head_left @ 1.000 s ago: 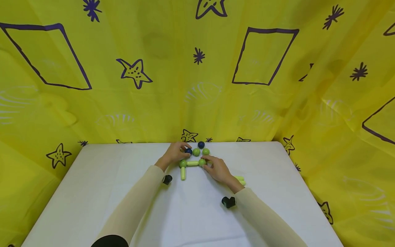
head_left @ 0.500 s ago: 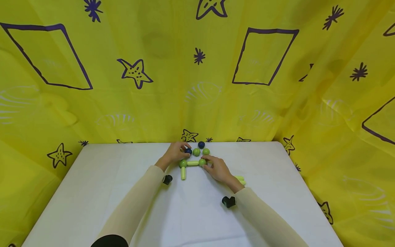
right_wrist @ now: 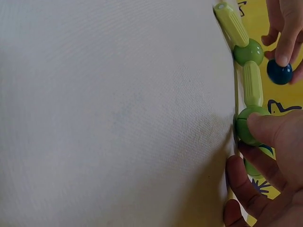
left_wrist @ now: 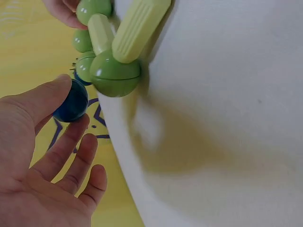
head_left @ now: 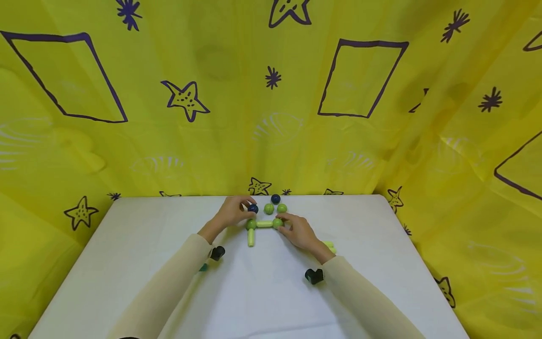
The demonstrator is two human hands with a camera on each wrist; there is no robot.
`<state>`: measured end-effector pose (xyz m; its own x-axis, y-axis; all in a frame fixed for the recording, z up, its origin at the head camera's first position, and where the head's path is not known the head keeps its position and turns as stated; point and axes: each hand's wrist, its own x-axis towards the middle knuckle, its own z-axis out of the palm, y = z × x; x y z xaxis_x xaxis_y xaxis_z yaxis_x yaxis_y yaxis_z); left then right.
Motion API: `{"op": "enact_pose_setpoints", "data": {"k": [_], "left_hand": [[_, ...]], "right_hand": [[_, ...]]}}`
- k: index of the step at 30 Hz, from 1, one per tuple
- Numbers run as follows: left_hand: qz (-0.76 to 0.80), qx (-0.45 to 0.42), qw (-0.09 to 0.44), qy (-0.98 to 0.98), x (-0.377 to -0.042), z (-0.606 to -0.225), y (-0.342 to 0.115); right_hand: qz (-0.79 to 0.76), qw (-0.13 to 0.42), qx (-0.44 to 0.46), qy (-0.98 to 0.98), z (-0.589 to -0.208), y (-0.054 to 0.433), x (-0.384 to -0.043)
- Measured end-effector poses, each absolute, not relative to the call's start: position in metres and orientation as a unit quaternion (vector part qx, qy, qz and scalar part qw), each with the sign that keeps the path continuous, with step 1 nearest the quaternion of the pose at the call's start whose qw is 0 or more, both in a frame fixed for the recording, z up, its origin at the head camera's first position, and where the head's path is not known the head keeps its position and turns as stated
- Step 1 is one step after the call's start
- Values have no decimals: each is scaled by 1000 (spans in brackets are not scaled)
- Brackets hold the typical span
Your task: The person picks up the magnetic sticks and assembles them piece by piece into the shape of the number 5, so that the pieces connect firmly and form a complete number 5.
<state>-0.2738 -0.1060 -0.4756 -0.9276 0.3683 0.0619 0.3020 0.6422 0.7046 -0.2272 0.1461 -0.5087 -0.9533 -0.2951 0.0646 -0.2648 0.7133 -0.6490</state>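
My left hand (head_left: 233,210) pinches a dark blue ball (left_wrist: 73,101) between thumb and fingertips, just left of the joined pieces. With thumb and fingers, my right hand (head_left: 299,233) holds the green ball (right_wrist: 251,125) at the right end of that assembly. A pale green rod (head_left: 264,224) links this ball to another green ball (left_wrist: 116,75) on the left. From the left ball a second pale rod (head_left: 251,237) points toward me. Behind the assembly sit two loose green balls, one near the middle (head_left: 268,208) and one to its right (head_left: 282,208).
A second dark blue ball (head_left: 275,198) lies at the table's back edge. More pale green rods (head_left: 330,246) lie beside my right wrist, partly hidden by it. The white table (head_left: 364,292) ends at a yellow patterned curtain (head_left: 220,155).
My left hand has moved a little to the left and carries the blue ball away from the loose green balls. My right hand and the assembly have stayed in place.
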Motion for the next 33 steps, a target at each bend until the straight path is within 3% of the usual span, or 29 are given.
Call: {"op": "enact_pose_setpoints", "data": {"k": [10,33], "left_hand": [[398,234,-11,887,-253,-470,-125],[421,259,30,869,-195,-497,-136]], "right_hand": [[-346,12,-167,923,-511,147,-227],[-344,9,-150,927,-508,146,-230]]}}
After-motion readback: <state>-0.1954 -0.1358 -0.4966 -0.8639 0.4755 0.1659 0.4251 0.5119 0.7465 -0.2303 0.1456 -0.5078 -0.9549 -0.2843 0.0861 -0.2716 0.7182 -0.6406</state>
